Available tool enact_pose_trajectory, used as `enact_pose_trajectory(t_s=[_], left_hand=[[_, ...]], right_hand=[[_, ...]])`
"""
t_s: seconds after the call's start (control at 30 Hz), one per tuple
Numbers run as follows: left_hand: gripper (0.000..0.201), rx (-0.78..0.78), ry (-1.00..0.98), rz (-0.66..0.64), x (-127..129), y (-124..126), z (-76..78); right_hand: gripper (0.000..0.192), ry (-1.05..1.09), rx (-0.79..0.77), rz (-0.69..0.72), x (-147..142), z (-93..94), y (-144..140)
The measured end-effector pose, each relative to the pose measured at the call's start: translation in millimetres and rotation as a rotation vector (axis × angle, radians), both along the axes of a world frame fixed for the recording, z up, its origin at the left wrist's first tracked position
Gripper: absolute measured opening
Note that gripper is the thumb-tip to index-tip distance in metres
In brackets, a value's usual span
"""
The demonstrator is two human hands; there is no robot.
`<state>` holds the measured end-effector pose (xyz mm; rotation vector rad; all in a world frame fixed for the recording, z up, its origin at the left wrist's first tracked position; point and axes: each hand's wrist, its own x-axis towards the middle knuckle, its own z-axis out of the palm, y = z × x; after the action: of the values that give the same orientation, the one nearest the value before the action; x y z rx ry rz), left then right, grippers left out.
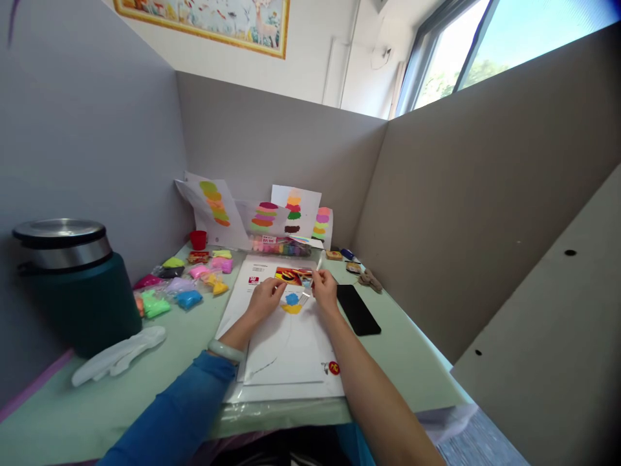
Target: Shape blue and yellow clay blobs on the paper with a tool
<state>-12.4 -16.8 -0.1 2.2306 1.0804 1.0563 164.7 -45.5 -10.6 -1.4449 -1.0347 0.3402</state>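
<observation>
My right hand (325,290) grips what looks like a clear plastic fork (305,297). Its pale handle sticks up above my fingers, and its tines point down at a blue clay patch (292,299). Just below the blue lies a yellow clay patch (292,309), both on a white sheet of paper (286,353). Left of these patches, my left hand (266,299) rests over the sheet with thumb and fingertips drawn together. Whether anything small is between them is hidden. Under the sheet is a larger printed white pad (237,393) with a coloured picture near its top.
Colourful clay packets (189,299), a white plastic piece (119,355) and a dark green container (92,298) stand left. A black phone-like slab (358,309) lies right. Paint-swatch sheets (213,207) lean at the back, near a red cup (198,240). Grey partitions (281,142) surround the table.
</observation>
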Motion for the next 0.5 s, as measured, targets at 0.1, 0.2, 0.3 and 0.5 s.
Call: enact_pose_trajectory(t_s=[0.1, 0.2, 0.3, 0.5], left_hand=[[0.037, -0.197, -0.086, -0.179, 0.2, -4.9, 3.6], [0.034, -0.294, -0.079, -0.322, 0.4, -6.0, 1.3], [0.029, -0.244, -0.088, -0.289, 0.6, -3.8, -1.4], [0.031, -0.244, -0.06, -0.302, 3.7, -6.1, -0.9]], right_hand=[[0.032, 0.041, 0.144, 0.07, -18.2, 6.7, -3.9], [0.03, 0.05, 0.209, 0.094, -30.7, 11.0, -6.7], [0.029, -0.002, 0.199, 0.177, -36.6, 11.5, -9.3], [0.027, -0.163, 0.131, 0.403, -39.6, 7.3, -12.4]])
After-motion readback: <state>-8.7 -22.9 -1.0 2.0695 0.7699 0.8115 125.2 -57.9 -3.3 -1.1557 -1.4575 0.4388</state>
